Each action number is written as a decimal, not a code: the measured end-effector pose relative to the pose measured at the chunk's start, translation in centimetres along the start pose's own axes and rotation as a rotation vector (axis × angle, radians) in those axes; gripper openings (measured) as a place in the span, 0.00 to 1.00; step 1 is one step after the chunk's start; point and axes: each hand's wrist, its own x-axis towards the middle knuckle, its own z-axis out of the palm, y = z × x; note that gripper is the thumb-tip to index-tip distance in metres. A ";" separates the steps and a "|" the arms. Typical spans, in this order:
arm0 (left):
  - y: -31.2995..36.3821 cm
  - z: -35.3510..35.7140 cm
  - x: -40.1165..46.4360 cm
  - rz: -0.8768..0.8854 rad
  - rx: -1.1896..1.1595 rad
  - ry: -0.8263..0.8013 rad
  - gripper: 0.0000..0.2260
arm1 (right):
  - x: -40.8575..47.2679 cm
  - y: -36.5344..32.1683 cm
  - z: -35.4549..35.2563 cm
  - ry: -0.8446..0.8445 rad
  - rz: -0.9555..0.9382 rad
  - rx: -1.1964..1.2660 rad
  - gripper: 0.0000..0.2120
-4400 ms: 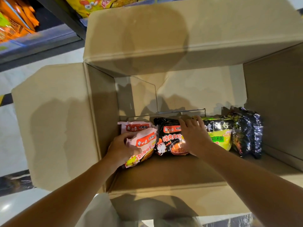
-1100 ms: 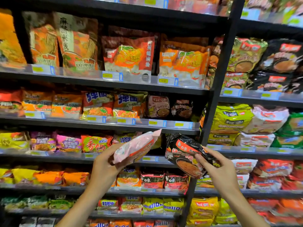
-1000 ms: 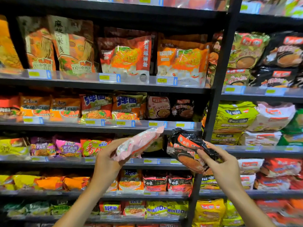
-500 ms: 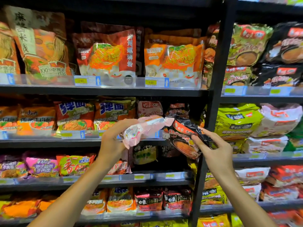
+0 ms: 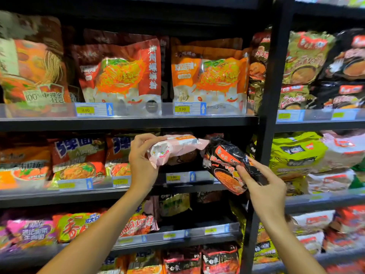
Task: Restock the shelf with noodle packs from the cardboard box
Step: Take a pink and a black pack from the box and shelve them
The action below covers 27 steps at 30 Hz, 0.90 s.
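Observation:
My left hand [image 5: 141,161] grips a pink and white noodle pack [image 5: 173,148], held flat with its far end reaching into the second shelf's opening. My right hand [image 5: 260,186] pinches a black noodle pack with red and orange print [image 5: 227,161] by its lower right edge, tilted, just in front of the same shelf [image 5: 185,187] near the black upright post [image 5: 268,115]. The cardboard box is out of view.
Black shelves hold rows of noodle packs: large orange bags [image 5: 207,76] above, blue-lettered packs [image 5: 79,159] left of my hands, green and pink multipacks [image 5: 296,153] in the right bay. Price tags [image 5: 173,177] line the shelf fronts. Dark space lies behind the held packs.
Both hands have lifted the two packs from the box up to the shelving. Over the last second they rose from the third shelf level to the second, closer to the opening.

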 end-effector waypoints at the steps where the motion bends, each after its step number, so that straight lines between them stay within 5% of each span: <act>1: -0.3 0.3 0.1 -0.016 -0.008 0.012 0.15 | -0.1 -0.1 -0.1 0.006 -0.004 -0.002 0.15; 5: -1.3 1.8 0.3 -0.133 0.012 0.029 0.16 | 0.1 -0.2 -0.4 0.022 -0.010 -0.004 0.16; 10: -2.0 4.6 1.6 -0.643 0.035 -0.089 0.14 | 0.2 0.2 -0.5 0.008 -0.015 -0.017 0.16; 16: -3.8 6.9 2.2 -0.786 0.305 -0.251 0.07 | 0.6 0.4 -0.7 -0.017 -0.007 0.008 0.17; 22: -3.1 6.7 3.7 -0.719 0.656 -0.554 0.09 | 1.2 0.3 -0.7 -0.017 -0.027 0.009 0.17; 25: -3.1 6.6 3.8 -0.575 0.889 -0.593 0.18 | 1.9 0.1 -0.5 -0.010 -0.055 0.000 0.17; 27: -2.4 6.6 3.4 -0.466 0.982 -0.637 0.12 | 2.4 0.1 -0.1 -0.013 -0.086 -0.016 0.17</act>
